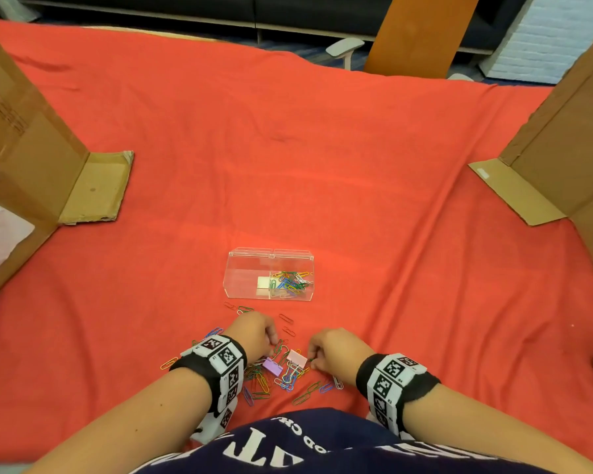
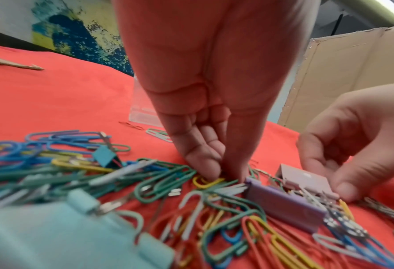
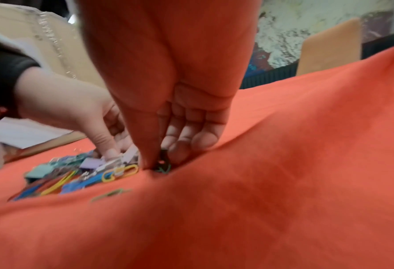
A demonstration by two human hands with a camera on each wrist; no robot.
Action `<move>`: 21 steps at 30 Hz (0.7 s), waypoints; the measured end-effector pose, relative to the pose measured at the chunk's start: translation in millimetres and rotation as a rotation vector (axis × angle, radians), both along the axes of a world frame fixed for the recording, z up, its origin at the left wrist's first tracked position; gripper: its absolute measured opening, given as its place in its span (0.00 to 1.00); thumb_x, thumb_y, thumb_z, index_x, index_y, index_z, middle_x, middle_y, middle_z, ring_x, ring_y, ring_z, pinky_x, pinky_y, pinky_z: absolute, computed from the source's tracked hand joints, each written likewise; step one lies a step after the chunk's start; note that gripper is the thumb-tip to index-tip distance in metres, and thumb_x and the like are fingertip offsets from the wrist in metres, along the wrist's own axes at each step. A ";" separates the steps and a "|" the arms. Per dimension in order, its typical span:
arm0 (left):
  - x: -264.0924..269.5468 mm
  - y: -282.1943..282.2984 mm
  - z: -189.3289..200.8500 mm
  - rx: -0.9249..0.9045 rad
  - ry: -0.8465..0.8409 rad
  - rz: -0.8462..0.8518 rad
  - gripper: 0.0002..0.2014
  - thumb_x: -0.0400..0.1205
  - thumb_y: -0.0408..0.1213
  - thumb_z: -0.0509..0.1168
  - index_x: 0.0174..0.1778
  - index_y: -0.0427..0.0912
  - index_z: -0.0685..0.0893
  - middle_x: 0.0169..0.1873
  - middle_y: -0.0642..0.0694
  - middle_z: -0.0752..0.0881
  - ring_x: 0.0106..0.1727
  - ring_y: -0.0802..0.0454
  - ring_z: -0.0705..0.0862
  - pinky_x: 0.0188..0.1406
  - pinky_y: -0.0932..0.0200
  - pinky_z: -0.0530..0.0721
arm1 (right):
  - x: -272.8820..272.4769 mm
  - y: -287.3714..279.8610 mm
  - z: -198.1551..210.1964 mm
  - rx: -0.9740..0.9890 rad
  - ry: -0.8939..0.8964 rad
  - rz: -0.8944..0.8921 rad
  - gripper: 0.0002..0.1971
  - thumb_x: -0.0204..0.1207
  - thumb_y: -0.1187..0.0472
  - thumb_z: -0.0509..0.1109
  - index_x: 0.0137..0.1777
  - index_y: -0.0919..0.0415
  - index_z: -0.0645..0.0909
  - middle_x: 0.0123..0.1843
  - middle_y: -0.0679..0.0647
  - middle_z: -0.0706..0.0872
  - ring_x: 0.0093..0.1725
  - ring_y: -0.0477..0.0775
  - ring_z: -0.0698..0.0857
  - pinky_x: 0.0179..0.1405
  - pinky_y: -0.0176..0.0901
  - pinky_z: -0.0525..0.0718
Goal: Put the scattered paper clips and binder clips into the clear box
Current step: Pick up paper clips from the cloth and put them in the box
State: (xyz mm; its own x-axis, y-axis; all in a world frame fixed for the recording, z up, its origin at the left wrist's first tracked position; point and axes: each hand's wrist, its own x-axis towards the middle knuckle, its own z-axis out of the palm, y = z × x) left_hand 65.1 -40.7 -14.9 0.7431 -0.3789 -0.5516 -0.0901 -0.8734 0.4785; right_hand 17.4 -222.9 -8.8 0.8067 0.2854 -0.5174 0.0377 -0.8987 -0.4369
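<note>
The clear box [image 1: 240, 285] stands open on the red cloth, with several coloured paper clips [image 1: 290, 282] in its right compartment. In front of it lies a heap of loose paper clips [image 1: 261, 381] with a purple binder clip [image 1: 272, 365] and a pink binder clip [image 1: 297, 358]. My left hand [image 1: 274, 340] reaches down into the heap; its thumb and forefinger [image 2: 226, 174] pinch clips beside a yellow paper clip [image 2: 205, 182] and the purple binder clip [image 2: 283, 203]. My right hand [image 1: 311, 358] pinches a green paper clip [image 3: 163, 168] off the cloth, right of the pink binder clip [image 2: 306, 182].
A teal binder clip [image 2: 53, 236] and a small blue binder clip [image 2: 106, 156] lie in the heap's left part. A few single clips [image 1: 285, 318] lie between the hands and the box. Cardboard walls [image 1: 31, 148] [image 1: 562, 148] stand at both sides of the cloth.
</note>
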 end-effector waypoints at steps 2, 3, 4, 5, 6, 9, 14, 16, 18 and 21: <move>0.3 -0.7 0.6 0.000 -0.001 -0.003 0.07 0.71 0.28 0.69 0.43 0.40 0.88 0.43 0.41 0.91 0.38 0.50 0.83 0.29 0.75 0.70 | 4.6 -2.1 4.6 0.032 -0.015 -0.050 0.07 0.70 0.63 0.71 0.48 0.58 0.85 0.43 0.54 0.87 0.43 0.51 0.81 0.43 0.36 0.71; 0.3 -0.3 0.3 -0.004 -0.005 -0.015 0.08 0.71 0.29 0.69 0.44 0.40 0.88 0.42 0.41 0.90 0.38 0.50 0.84 0.28 0.75 0.70 | 7.6 -2.9 7.7 0.060 -0.033 -0.088 0.07 0.70 0.63 0.71 0.47 0.59 0.85 0.39 0.52 0.85 0.42 0.48 0.79 0.42 0.35 0.71; -0.1 0.7 0.4 -0.009 -0.017 -0.033 0.08 0.71 0.30 0.68 0.44 0.41 0.88 0.38 0.45 0.88 0.36 0.52 0.82 0.28 0.74 0.71 | 11.4 -3.3 11.8 0.092 -0.055 -0.131 0.07 0.70 0.64 0.71 0.47 0.60 0.85 0.36 0.49 0.83 0.41 0.46 0.78 0.41 0.35 0.71; -0.6 2.1 0.6 -0.017 -0.040 -0.046 0.08 0.71 0.30 0.69 0.44 0.42 0.88 0.34 0.51 0.83 0.33 0.55 0.79 0.29 0.70 0.72 | 16.3 -3.0 16.2 0.126 -0.081 -0.175 0.06 0.69 0.64 0.72 0.46 0.60 0.86 0.35 0.48 0.83 0.40 0.45 0.78 0.41 0.35 0.71; -0.8 4.0 0.2 -0.032 -0.076 -0.052 0.07 0.70 0.31 0.70 0.42 0.44 0.88 0.32 0.56 0.77 0.31 0.59 0.75 0.33 0.67 0.72 | 22.3 -2.3 20.9 0.163 -0.109 -0.216 0.05 0.69 0.64 0.72 0.44 0.58 0.86 0.34 0.49 0.83 0.38 0.46 0.78 0.40 0.36 0.72; -0.1 9.9 1.0 -0.082 -0.126 -0.041 0.06 0.70 0.34 0.72 0.39 0.50 0.85 0.34 0.58 0.69 0.35 0.61 0.73 0.45 0.64 0.74 | 43.2 1.9 32.6 0.290 -0.206 -0.320 0.05 0.69 0.65 0.73 0.39 0.53 0.83 0.28 0.48 0.83 0.26 0.40 0.78 0.32 0.29 0.73; 4.5 18.4 7.6 -0.079 -0.121 -0.136 0.13 0.73 0.31 0.67 0.50 0.49 0.86 0.37 0.59 0.69 0.49 0.56 0.72 0.60 0.61 0.75 | 70.9 9.9 45.8 0.297 -0.356 -0.387 0.09 0.71 0.67 0.69 0.49 0.57 0.85 0.39 0.50 0.82 0.35 0.45 0.78 0.36 0.31 0.71; 6.1 22.1 9.4 -0.028 -0.092 -0.191 0.18 0.71 0.30 0.67 0.55 0.51 0.84 0.43 0.55 0.70 0.53 0.54 0.70 0.59 0.62 0.70 | 73.2 10.5 46.8 0.261 -0.387 -0.353 0.13 0.72 0.68 0.68 0.55 0.57 0.84 0.46 0.51 0.82 0.43 0.49 0.79 0.44 0.34 0.69; 7.2 25.7 10.0 -0.002 -0.066 -0.224 0.21 0.69 0.29 0.68 0.57 0.50 0.81 0.47 0.53 0.70 0.53 0.56 0.68 0.56 0.64 0.69 | 68.0 9.4 47.6 0.256 -0.398 -0.298 0.13 0.72 0.67 0.68 0.55 0.57 0.84 0.46 0.51 0.81 0.43 0.49 0.78 0.44 0.33 0.67; 8.0 27.3 10.9 -0.009 -0.093 -0.257 0.20 0.68 0.29 0.70 0.56 0.46 0.81 0.46 0.52 0.72 0.50 0.57 0.70 0.44 0.72 0.69 | 49.8 2.3 44.1 0.237 -0.252 -0.113 0.06 0.71 0.63 0.72 0.47 0.59 0.85 0.40 0.49 0.79 0.39 0.47 0.76 0.42 0.35 0.68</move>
State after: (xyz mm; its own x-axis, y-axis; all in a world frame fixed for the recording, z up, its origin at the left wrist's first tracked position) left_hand 73.1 -13.4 -4.1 0.6690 -0.5664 -0.4812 -0.3523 -0.8118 0.4658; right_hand 67.2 -220.6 35.3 0.9338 0.2754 -0.2283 0.0772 -0.7783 -0.6232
